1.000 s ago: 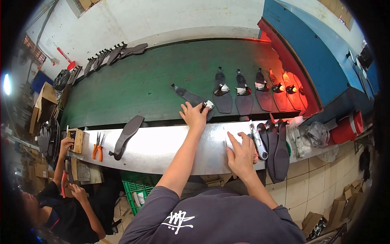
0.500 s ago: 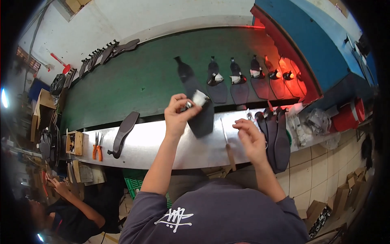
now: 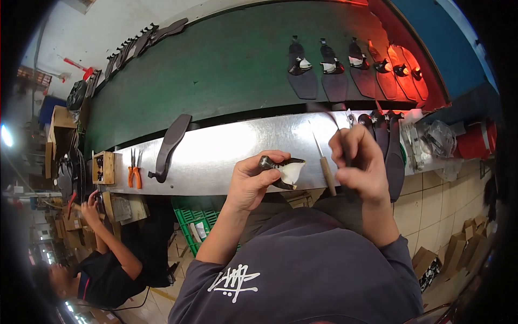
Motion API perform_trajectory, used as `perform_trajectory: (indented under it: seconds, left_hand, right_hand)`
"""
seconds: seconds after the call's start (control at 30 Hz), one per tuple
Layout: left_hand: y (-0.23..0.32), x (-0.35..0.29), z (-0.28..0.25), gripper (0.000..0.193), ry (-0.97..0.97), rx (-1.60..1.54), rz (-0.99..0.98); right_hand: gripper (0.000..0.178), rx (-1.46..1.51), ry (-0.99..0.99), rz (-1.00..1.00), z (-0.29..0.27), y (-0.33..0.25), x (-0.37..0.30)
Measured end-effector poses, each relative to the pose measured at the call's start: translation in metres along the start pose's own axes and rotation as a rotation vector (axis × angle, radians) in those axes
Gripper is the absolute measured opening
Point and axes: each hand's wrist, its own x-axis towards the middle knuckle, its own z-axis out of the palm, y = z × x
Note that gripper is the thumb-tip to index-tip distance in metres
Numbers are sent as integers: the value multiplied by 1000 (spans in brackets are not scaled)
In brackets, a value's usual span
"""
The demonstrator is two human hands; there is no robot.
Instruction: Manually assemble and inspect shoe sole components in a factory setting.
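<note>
i see white lamp (image 3: 6,135) far left, shiny glare on metal table (image 3: 221,143), red glow over soles (image 3: 386,85), right hand (image 3: 367,168) bit blurry, edges bent, corners black.

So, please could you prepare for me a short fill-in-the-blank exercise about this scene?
1. The left hand holds a strap piece coloured black and ____.
2. The pliers have handles coloured ____.
3. The pliers lie on the metal bench, to the ____ of the small box.
4. That small box is made of ____.

Missing words: white; orange; right; wood.
</note>
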Motion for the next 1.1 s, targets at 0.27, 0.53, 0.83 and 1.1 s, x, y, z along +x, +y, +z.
perform_trajectory:
  seconds: [0.27, 0.53, 0.83, 1.1]
  left_hand:
    - [-10, -4, -4, 35, -5, -27, -3]
    - [-9, -1, 0, 33, -43, 5, 101]
    - [-10, 0, 2, 31, -41, 8, 99]
    - [-10, 1, 2, 31, -46, 22, 97]
  right_hand:
    - [48, -420, 59, 55, 26, 5, -27]
    - [46, -656, -48, -119, 13, 18, -34]
    - [43, -617, -50, -82, 10, 22, -35]
    - [43, -615, -60, -90, 9, 22, -35]
